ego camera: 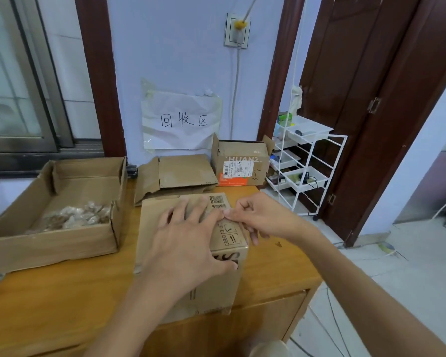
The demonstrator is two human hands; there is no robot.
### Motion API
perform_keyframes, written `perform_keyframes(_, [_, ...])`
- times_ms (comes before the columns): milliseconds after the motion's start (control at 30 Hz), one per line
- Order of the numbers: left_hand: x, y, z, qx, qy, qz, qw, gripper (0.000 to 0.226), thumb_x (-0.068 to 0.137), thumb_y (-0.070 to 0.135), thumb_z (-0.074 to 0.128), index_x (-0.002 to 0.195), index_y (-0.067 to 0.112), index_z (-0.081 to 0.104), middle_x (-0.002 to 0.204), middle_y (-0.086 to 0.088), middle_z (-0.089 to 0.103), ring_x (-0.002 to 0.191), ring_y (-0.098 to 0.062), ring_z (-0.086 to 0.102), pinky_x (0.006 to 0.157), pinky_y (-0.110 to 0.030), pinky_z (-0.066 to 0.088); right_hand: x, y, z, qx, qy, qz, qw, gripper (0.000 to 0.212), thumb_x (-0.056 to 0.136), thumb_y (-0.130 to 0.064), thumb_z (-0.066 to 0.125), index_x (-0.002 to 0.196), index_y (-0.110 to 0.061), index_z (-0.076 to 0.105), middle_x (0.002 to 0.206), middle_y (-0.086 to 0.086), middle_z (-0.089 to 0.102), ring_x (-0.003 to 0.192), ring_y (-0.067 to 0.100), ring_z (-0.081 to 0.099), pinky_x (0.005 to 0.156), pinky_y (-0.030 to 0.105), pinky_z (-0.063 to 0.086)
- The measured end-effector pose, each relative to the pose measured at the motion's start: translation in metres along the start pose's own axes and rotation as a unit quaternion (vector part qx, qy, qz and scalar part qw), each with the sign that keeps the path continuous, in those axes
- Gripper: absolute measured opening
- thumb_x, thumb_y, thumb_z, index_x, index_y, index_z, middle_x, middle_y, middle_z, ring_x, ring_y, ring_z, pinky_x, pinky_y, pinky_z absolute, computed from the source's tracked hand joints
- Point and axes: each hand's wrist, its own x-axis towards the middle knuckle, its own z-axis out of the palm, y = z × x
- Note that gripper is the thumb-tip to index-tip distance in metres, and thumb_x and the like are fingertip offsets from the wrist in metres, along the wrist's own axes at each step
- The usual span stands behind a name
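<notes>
Cardboard box [216, 284] sits mid-table [62, 292], closed, directly under both hands. Left hand [188, 243] lies flat on its top, fingers straight and spread, thumb over the near front edge; it grips nothing. Right hand [258, 215] is at the box's right top edge, fingers curled, thumb and forefinger pinched on the surface just beside the printed label (tape or label edge, I cannot tell which). The 2 hands' fingertips nearly meet. I note an open box [49, 243] to the left and flattened cardboard [183, 171] behind.
</notes>
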Motion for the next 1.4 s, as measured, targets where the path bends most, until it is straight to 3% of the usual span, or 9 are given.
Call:
perform_keyframes(233, [-0.007,0.001,-0.002,-0.004,0.002,-0.006,1.000,0.106,0.072,0.092,0.054,0.157,0.049,0.007,0.172,0.012,-0.009,0.159,-0.024,-0.008,0.128,-0.047,0.001,0.022,-0.022,-0.033,-0.061,-0.166,-0.039,0.983,0.042,0.106,-0.024,0.063,0.065,-0.016,0.055,0.054,0.001,0.041,0.045,0.014,0.033,0.050,0.027,0.028])
perform_keyframes(467, [-0.008,0.005,-0.001,0.000,0.004,-0.021,1.000,0.108,0.072,0.092,0.053,0.159,0.049,0.005,0.173,0.010,-0.011,0.159,-0.024,-0.009,0.129,-0.046,0.001,0.007,0.025,0.006,0.199,0.009,-0.055,0.978,0.038,0.105,-0.017,0.058,0.067,-0.015,0.056,0.051,0.003,0.041,0.041,0.016,0.032,0.043,0.023,0.026])
perform_keyframes(633, [-0.006,0.002,0.001,0.000,0.006,-0.014,1.000,0.106,0.071,0.092,0.053,0.157,0.050,0.008,0.173,0.012,-0.008,0.159,-0.024,-0.007,0.129,-0.046,0.001,0.005,0.043,0.077,0.470,0.142,-0.015,0.871,0.035,0.087,-0.041,0.073,0.072,-0.013,0.059,0.073,0.017,0.043,0.070,0.030,0.040,0.062,0.036,0.035])
perform_keyframes(867, [-0.005,0.005,0.000,0.021,-0.001,-0.013,1.000,0.098,0.073,0.090,0.053,0.154,0.051,0.013,0.173,0.009,-0.003,0.159,-0.028,-0.003,0.128,-0.050,0.005,0.007,-0.005,0.027,0.118,0.117,0.028,0.986,0.050,0.103,-0.052,0.058,0.063,-0.021,0.056,0.055,-0.001,0.059,0.048,0.017,0.050,0.044,0.022,0.033])
perform_keyframes(967, [-0.006,0.004,0.001,0.020,0.000,-0.013,1.000,0.101,0.073,0.090,0.052,0.156,0.049,0.010,0.173,0.009,-0.005,0.159,-0.028,-0.006,0.128,-0.049,0.002,0.013,-0.011,0.016,0.046,0.078,0.056,0.994,0.031,0.103,-0.041,0.062,0.081,-0.019,0.055,0.063,-0.005,0.066,0.051,0.012,0.055,0.046,0.026,0.033])
perform_keyframes(1067, [-0.015,0.003,0.002,0.007,-0.006,-0.015,1.000,0.105,0.075,0.090,0.049,0.159,0.047,0.003,0.172,0.010,-0.012,0.158,-0.025,-0.014,0.128,-0.047,-0.003,0.014,-0.011,0.023,0.045,0.122,0.014,0.991,0.033,0.106,-0.028,0.056,0.075,-0.019,0.052,0.064,-0.003,0.060,0.052,0.012,0.054,0.049,0.031,0.036])
perform_keyframes(1200, [-0.026,0.003,-0.012,-0.019,-0.006,-0.009,1.000,0.098,0.081,0.093,0.034,0.160,0.046,0.001,0.171,0.012,-0.016,0.157,-0.023,-0.018,0.128,-0.047,-0.005,0.021,-0.019,0.022,-0.169,0.186,-0.048,0.967,0.039,0.104,-0.027,0.055,0.066,-0.026,0.046,0.067,-0.008,0.057,0.065,0.012,0.053,0.062,0.037,0.042])
perform_keyframes(1300, [-0.030,-0.008,-0.042,-0.079,0.034,-0.003,0.996,0.080,0.086,0.087,0.004,0.156,0.051,0.020,0.167,0.024,0.014,0.154,-0.014,0.014,0.124,-0.045,0.023,0.023,-0.041,0.001,-0.242,0.158,-0.092,0.953,0.031,0.101,-0.030,0.054,0.070,-0.027,0.049,0.073,-0.006,0.062,0.074,0.017,0.059,0.070,0.043,0.052])
perform_keyframes(1400, [-0.016,-0.026,-0.073,-0.160,0.114,-0.051,0.979,0.060,0.092,0.081,0.011,0.135,0.051,0.042,0.132,0.022,0.047,0.120,-0.014,0.054,0.090,-0.042,0.051,0.020,-0.079,-0.026,-0.259,0.201,-0.139,0.934,0.023,0.100,-0.031,0.056,0.079,-0.021,0.056,0.077,-0.004,0.067,0.072,0.015,0.060,0.072,0.042,0.053])
